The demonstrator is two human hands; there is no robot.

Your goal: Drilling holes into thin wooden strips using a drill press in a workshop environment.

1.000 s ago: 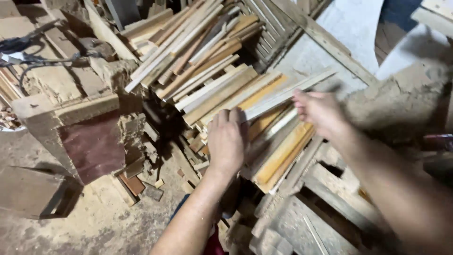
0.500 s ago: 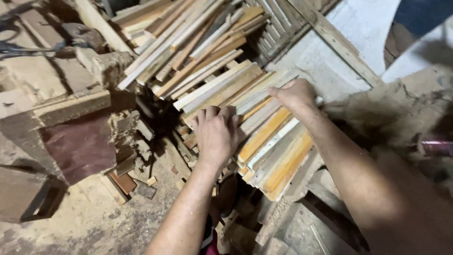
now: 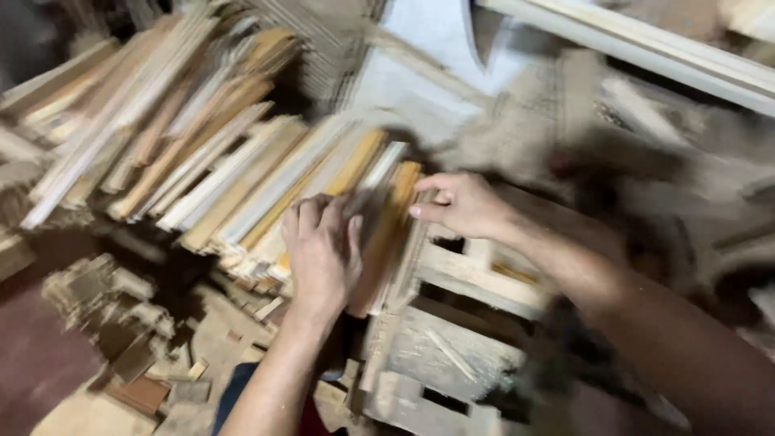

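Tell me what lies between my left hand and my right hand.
In the head view, orange and pale wooden strips lie between the left hand and right hand; both hands touch them.

Woodworking shop or timber store — rough, cluttered. Stacked slats point(image 3: 242, 161) piled in long bundles, pale and orange-toned, filling the upper left. Offcuts point(image 3: 121, 315) and scraps scattered low on the left, over a dusty floor point(image 3: 48, 379). Worn pallet point(image 3: 452, 339) of grey boards at bottom centre. Long pale beam point(image 3: 646, 48) across the top right. Sawdust-coloured grime everywhere — picture blurred, finer detail unreadable.
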